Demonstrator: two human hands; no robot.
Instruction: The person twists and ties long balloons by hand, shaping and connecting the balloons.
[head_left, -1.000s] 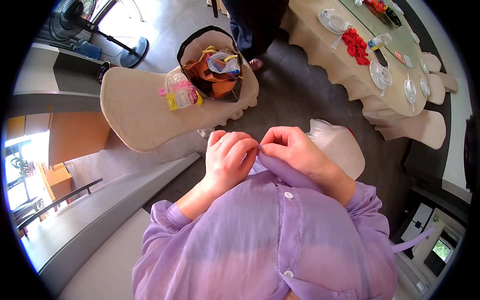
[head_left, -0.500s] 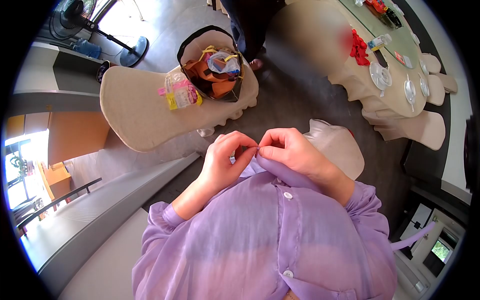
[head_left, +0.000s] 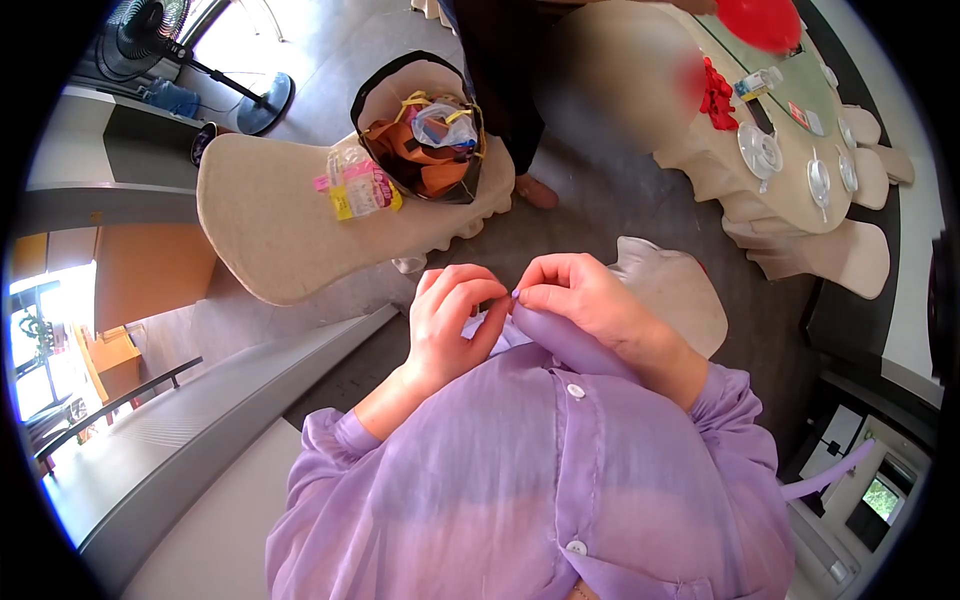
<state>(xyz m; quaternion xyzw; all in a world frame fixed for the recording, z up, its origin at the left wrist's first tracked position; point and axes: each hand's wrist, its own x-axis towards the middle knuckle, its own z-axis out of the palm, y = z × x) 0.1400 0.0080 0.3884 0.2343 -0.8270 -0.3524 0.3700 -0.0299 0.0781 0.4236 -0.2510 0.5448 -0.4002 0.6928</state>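
Observation:
A long purple balloon runs from my fingertips back under my right wrist, in front of the purple shirt. A thin purple length sticks out past my right sleeve and looks like part of the same balloon. My right hand pinches the balloon's narrow end between thumb and index finger. Against that same tip, my left hand has its thumb and index finger pressed together, the other fingers curled. The small end between the fingertips is mostly hidden.
On a cloth-covered chair stand an open bag of orange and clear items and a pink-yellow packet. A person's foot is beside it. A set table is at right, a fan at upper left.
My left hand has shifted slightly, its fingers curling a little differently at the balloon's tip. The other person has stepped closer, and a red balloon has come into view over the table.

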